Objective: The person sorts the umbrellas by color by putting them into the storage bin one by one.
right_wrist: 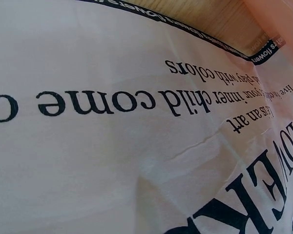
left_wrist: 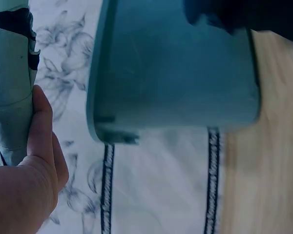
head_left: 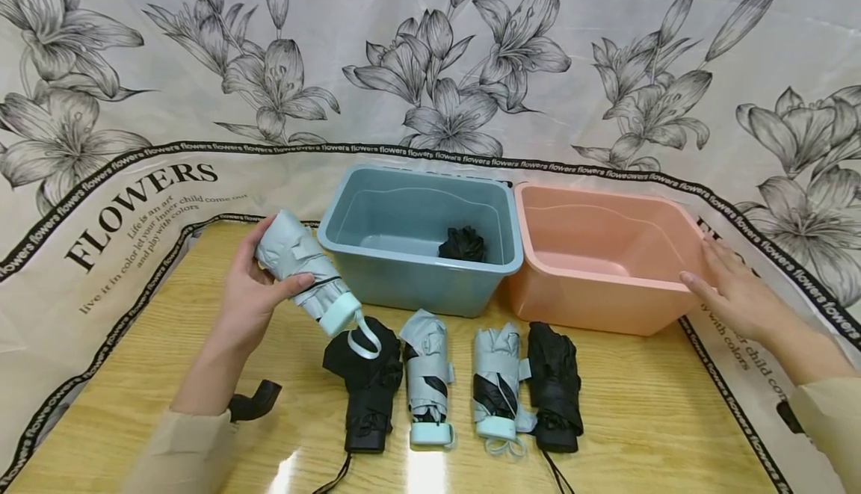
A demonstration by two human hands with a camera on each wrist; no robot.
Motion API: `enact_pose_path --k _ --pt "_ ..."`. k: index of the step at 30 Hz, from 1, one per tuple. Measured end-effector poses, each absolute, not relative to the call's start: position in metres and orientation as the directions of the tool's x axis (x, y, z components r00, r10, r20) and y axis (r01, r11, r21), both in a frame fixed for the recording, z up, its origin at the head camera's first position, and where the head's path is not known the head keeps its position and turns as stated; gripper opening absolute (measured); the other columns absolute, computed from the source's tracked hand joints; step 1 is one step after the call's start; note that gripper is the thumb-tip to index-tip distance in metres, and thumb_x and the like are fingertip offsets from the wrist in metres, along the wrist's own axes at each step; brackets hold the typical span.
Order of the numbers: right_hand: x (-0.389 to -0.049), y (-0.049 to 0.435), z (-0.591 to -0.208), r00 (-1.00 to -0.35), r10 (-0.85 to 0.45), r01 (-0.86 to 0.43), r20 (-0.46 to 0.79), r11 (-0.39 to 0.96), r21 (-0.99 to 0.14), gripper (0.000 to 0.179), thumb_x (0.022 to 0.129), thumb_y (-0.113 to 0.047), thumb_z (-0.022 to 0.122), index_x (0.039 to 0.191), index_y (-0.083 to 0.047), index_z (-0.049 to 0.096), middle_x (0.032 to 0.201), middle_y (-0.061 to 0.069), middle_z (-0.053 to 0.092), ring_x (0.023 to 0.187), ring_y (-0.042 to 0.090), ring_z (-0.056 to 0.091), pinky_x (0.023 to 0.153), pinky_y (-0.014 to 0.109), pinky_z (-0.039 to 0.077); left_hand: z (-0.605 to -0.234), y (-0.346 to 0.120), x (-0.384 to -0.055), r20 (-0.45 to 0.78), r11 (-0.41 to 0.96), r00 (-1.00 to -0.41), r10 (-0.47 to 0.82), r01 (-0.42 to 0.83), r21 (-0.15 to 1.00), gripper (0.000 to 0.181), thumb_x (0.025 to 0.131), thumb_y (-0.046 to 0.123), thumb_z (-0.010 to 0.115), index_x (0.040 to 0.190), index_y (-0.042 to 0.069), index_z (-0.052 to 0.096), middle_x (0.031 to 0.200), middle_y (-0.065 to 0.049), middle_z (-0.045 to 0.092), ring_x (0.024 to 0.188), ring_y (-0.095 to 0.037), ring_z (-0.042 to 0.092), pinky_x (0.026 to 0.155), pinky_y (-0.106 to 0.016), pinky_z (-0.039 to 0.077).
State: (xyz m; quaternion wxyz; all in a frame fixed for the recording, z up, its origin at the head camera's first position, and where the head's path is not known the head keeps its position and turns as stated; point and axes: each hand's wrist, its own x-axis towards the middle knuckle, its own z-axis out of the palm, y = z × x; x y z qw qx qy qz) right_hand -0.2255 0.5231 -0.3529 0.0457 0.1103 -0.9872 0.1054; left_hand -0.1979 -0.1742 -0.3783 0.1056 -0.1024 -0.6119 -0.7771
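Observation:
My left hand (head_left: pixel 245 292) grips a folded light blue umbrella (head_left: pixel 299 262) above the table, left of the blue bin (head_left: pixel 410 281). The umbrella tilts, its mint handle and strap toward the lower right. In the left wrist view, fingers (left_wrist: pixel 41 126) curl round the same umbrella (left_wrist: pixel 10 87). My right hand (head_left: pixel 747 292) rests on the right rim of the pink bin (head_left: pixel 599 303), fingers fairly straight. Inside the blue bin lies a bunched black umbrella (head_left: pixel 462 244). The right wrist view shows printed cloth and a bit of pink, no hand.
Before the bins lie a black umbrella (head_left: pixel 370 389), a light blue umbrella (head_left: pixel 427 374), another light blue umbrella (head_left: pixel 496 374) and another black umbrella (head_left: pixel 554 382). A flower-printed cloth (head_left: pixel 289 120) hangs behind the wooden table (head_left: pixel 646 404). By the left wrist is a black curved piece (head_left: pixel 255 402).

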Motion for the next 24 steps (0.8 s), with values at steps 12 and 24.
enact_pose_path --k 12,24 --pt "-0.227 0.522 -0.351 -0.968 -0.217 -0.237 0.125 0.954 -0.185 0.076 0.112 -0.034 0.038 0.164 0.003 -0.005 0.168 0.030 -0.009 0.154 0.053 -0.010 0.117 0.075 -0.001 -0.343 -0.107 -0.221 0.352 -0.352 -0.935 0.037 0.318 0.880 0.097 0.080 -0.026 0.068 0.159 0.018 0.035 0.143 -0.009 0.042 0.121 -0.027 0.053 0.093 -0.027 0.055" --pt "-0.227 0.523 -0.350 -0.973 -0.202 -0.222 0.116 0.956 -0.194 0.077 0.112 -0.036 0.038 0.163 0.005 -0.002 0.169 0.030 -0.007 0.154 0.053 -0.009 0.117 0.075 0.001 -0.328 -0.026 -0.238 0.360 -0.262 -0.933 0.016 0.343 0.902 0.094 0.080 -0.003 0.087 0.158 0.026 0.041 0.146 -0.009 0.034 0.116 -0.027 0.058 0.088 -0.032 0.057"
